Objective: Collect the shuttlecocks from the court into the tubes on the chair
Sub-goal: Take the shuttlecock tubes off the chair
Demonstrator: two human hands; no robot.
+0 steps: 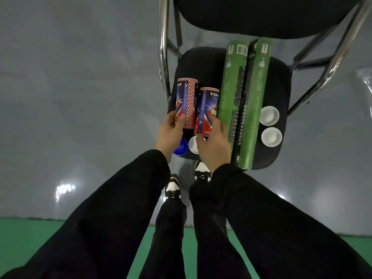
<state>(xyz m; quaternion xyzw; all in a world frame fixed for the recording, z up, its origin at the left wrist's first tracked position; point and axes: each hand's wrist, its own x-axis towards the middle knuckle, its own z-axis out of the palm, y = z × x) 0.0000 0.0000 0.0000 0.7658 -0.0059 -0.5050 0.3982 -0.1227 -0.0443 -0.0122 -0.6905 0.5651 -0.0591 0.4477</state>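
- The left hand [171, 130] is gripping the near end of the left short red-and-blue tube [186, 102], thumb lying along its side and fingers curled around it.
- The right hand [214, 143] is grasping the near end of the right short red-and-blue tube [207, 109], fingers spread over the top of the tube and thumb tucked below.
- Both short tubes are lying side by side on the black chair seat [279, 81], pointing away from the person.
- A blue cap [181, 148] and a white cap [193, 147] are sitting on the seat's front edge, just below the two hands.
- Two long green tubes [235, 93] [256, 101] are lying parallel just right of the short ones, their near ends overhanging the seat front.
- Two more white caps [269, 115] [271, 136] are resting open side up beside the right green tube.
- The chair has a chrome frame [164, 57] and a dark backrest [261, 15].
- The chair is standing on a glossy grey floor [80, 97] that is reflecting ceiling lights; a green court surface [26, 238] is beginning behind the person's black-and-white shoes [173, 190].
- No shuttlecocks are showing in the head view.
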